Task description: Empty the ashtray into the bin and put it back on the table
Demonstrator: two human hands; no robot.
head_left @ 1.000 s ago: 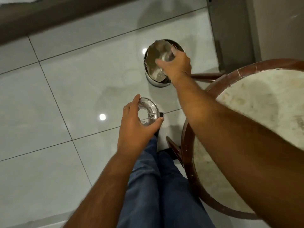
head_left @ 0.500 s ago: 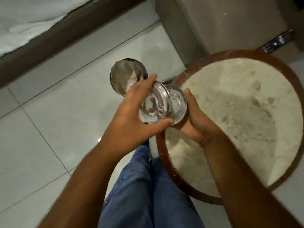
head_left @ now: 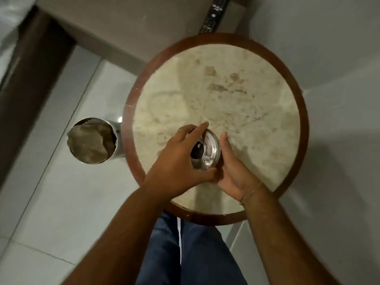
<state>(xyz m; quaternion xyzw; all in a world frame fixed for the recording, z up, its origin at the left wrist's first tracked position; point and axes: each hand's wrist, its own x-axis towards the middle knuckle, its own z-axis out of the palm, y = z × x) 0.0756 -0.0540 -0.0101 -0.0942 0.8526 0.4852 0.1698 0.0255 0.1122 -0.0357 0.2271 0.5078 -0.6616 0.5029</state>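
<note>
The ashtray [head_left: 206, 152] is held between both hands [head_left: 205, 161] over the near-left part of the round tabletop [head_left: 236, 95], a shiny metal dish tilted so that its open face is turned up and towards the right. The left hand [head_left: 178, 161] is curled over its left side, with the forefinger stretched along the far rim and the thumb under the near edge; the right hand [head_left: 234, 171] is cupped against its right side, thumb raised beside the rim. Whether the dish already touches the stone cannot be told, since its underside is hidden by the hands. A dark shape shows inside it, possibly a reflection.

Both hands are equally close, so the coming move is judged to be a short lowering straight down and a levelling of the tilt. Open room lies ahead and to the right, across the bare stone. The wooden edge [head_left: 131, 128] runs just to the left, and the bin [head_left: 92, 140] stands on the floor beyond it, so drift that way is best avoided.
</note>
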